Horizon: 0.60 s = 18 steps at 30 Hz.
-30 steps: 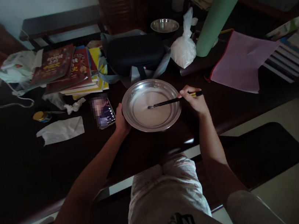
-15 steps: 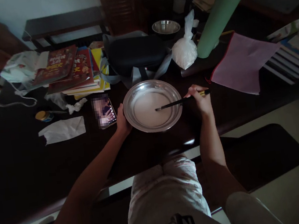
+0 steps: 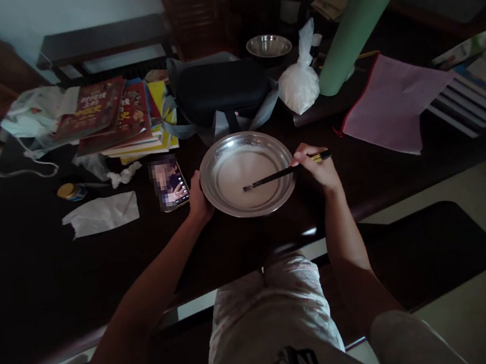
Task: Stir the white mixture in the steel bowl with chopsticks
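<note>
From my head camera, my left hand [image 3: 199, 199] has its grip closed on the left rim of the metal dish [image 3: 247, 173], which sits on the dark bench [image 3: 34, 277] straight before me. A thin pale liquid lies in the dish. My right hand [image 3: 318, 166] pinches dark chopsticks [image 3: 284, 172], their tips down in that liquid. Behind stand a small steel bowl [image 3: 269, 46], contents unseen, a knotted bag of white powder [image 3: 300, 83] and a green flask [image 3: 352, 25].
</note>
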### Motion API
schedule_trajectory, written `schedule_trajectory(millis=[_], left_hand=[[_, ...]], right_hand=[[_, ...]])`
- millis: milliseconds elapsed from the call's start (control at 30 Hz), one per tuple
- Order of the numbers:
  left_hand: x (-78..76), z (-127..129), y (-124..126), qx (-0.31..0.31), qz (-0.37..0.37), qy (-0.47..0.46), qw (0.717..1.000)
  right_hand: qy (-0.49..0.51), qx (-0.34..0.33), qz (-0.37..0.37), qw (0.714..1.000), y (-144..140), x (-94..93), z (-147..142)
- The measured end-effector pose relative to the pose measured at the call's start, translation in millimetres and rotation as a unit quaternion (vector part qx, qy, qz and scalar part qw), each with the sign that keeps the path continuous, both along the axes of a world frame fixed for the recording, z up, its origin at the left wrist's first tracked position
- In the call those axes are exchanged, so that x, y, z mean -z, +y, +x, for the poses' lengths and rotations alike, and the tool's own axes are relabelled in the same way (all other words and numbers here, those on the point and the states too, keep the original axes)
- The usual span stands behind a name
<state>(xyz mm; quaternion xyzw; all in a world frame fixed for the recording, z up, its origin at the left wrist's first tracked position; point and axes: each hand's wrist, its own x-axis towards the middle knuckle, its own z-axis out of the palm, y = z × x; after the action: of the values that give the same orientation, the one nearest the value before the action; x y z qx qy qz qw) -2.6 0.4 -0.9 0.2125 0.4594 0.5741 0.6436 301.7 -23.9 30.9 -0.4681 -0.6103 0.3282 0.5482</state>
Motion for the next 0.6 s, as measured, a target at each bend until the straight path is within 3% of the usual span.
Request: schedule_trajectory(millis=[200,367,600], left_hand=[[-2.6,0.3,-0.5,-0.004,-0.015,0.006,1.000],[2.1,-1.5,0.1,-0.001,-0.003,0.003,1.000],[3.8,-2.6,0.5,0.000,0.004,0.002,1.000]], right_hand=[[0.025,0.076,0.016,0.997,0.0,-0.2,2.6],[-0.008,0.007,-0.002,1.000,0.0,-0.8,-1.2],[0.025,0.078,-0.001,0.997,1.0,-0.4,1.1]])
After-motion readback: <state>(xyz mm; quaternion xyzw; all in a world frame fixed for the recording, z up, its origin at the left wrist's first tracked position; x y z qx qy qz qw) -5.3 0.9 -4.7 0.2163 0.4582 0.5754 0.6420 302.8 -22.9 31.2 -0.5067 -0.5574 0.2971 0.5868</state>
